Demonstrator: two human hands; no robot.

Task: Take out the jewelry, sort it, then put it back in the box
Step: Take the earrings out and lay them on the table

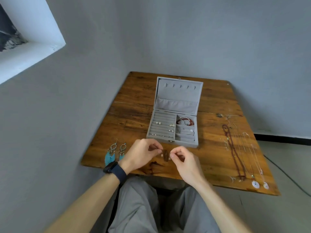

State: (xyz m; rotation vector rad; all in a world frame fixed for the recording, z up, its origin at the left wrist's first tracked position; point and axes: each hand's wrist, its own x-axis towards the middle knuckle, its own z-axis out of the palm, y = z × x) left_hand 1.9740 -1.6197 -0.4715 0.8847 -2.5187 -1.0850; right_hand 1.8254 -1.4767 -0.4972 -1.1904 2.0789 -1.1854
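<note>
An open grey jewelry box (173,141) stands mid-table, lid up. Its left ring rows hold small stud earrings (158,123); its right compartments hold a red bead bracelet (185,121) and silver pieces. Just in front of the box, my left hand (143,154) and my right hand (182,159) each pinch a tiny pale earring between thumb and forefinger, low over the wood. Small pale studs (165,158) lie between the hands. Two blue feather earrings (115,153) lie left of my left hand.
Several necklaces (240,152) are laid out in lines on the right side of the wooden table (134,101), with round white pendants (255,184) near the front edge. Grey walls close in behind and left. A dark cable runs on the floor at right.
</note>
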